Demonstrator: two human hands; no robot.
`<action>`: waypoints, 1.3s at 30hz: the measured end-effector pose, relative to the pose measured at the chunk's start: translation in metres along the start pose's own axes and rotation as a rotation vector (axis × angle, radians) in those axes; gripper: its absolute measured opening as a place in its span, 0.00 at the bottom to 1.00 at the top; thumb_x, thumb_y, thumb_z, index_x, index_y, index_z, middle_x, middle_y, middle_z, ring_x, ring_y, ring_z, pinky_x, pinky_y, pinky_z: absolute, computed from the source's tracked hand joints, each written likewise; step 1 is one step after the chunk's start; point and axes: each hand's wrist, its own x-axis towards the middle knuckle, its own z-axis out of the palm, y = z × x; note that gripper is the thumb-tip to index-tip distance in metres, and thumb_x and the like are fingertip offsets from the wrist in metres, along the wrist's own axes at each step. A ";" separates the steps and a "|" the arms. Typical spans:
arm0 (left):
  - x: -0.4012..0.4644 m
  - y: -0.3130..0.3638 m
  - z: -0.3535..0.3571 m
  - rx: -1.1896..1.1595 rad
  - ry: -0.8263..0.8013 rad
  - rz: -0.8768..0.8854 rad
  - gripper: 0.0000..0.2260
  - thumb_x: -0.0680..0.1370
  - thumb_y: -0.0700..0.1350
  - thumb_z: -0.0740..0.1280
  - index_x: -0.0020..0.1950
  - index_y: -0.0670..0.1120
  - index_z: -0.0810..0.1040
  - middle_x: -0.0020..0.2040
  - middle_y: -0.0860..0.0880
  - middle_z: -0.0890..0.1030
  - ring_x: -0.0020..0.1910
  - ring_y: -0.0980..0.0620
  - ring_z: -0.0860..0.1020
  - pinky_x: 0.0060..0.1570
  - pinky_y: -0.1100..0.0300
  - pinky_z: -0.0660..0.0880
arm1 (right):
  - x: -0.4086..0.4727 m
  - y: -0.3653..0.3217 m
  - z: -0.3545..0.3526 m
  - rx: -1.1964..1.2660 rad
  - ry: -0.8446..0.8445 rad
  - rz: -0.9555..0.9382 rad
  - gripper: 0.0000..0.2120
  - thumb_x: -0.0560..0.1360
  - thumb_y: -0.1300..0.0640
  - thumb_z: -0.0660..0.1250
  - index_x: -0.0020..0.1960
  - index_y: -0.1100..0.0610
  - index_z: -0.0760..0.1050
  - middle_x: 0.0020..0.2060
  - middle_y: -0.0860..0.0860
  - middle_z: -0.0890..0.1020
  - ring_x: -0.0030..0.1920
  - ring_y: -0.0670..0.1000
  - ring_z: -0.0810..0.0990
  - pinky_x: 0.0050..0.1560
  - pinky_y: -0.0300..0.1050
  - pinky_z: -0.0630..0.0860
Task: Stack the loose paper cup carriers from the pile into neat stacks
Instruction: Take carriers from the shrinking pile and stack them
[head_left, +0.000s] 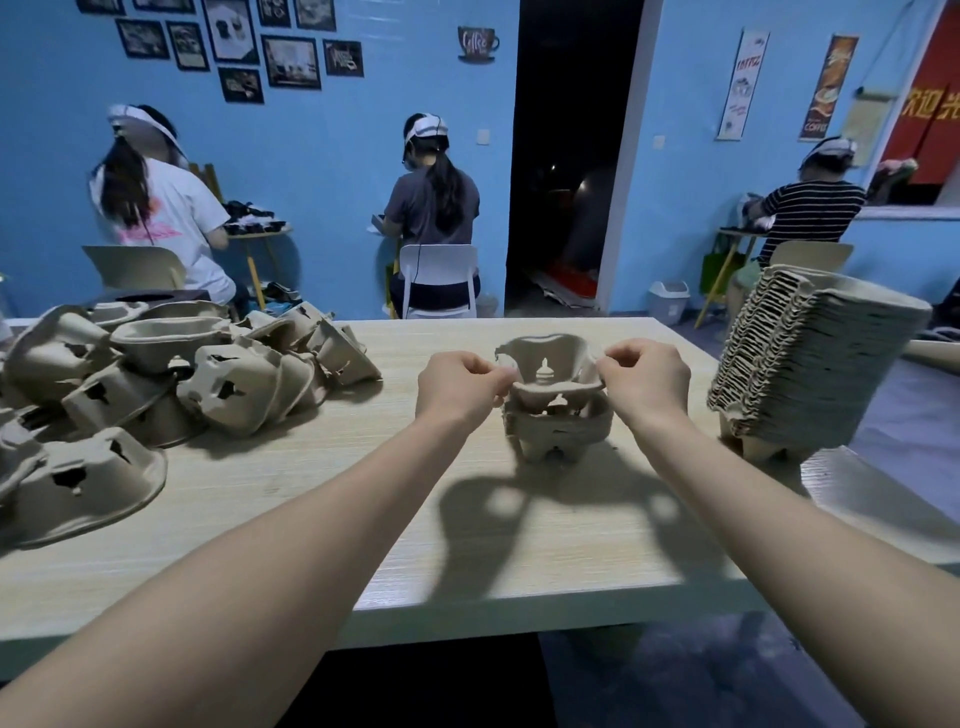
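Both hands, left (460, 387) and right (647, 382), pinch opposite edges of 1 carrier (550, 371) held directly above the short stack (558, 428).

Cut off and covered parts

The pile of loose carriers (156, 384) runs off the left edge. The left hand (460, 387) and right hand (647, 382) cover the side rims of the held carrier (545, 364); the tall stack's (810, 364) base corner is hidden by the table (363, 519) edge.

Wooden table (322, 499) bears carrier pile (156, 379), two stacks (810, 369).
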 end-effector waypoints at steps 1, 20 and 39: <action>0.000 -0.001 0.002 0.014 -0.003 -0.011 0.11 0.72 0.48 0.72 0.31 0.48 0.78 0.37 0.47 0.84 0.36 0.52 0.79 0.43 0.59 0.75 | 0.000 0.001 0.000 -0.008 -0.008 0.008 0.08 0.73 0.63 0.65 0.49 0.61 0.81 0.48 0.55 0.83 0.47 0.51 0.76 0.47 0.37 0.68; -0.001 -0.012 0.011 0.090 -0.025 -0.095 0.13 0.72 0.48 0.72 0.32 0.47 0.71 0.31 0.52 0.75 0.31 0.54 0.71 0.35 0.60 0.67 | -0.009 0.016 0.004 -0.102 -0.027 0.071 0.10 0.73 0.66 0.63 0.42 0.64 0.83 0.46 0.57 0.84 0.49 0.57 0.80 0.44 0.42 0.72; -0.002 -0.065 -0.110 0.512 0.058 0.148 0.14 0.75 0.45 0.68 0.60 0.44 0.73 0.59 0.45 0.72 0.53 0.49 0.74 0.56 0.55 0.71 | -0.060 -0.050 0.085 -0.006 -0.319 -0.340 0.16 0.75 0.60 0.63 0.63 0.59 0.74 0.58 0.54 0.79 0.55 0.51 0.77 0.59 0.47 0.73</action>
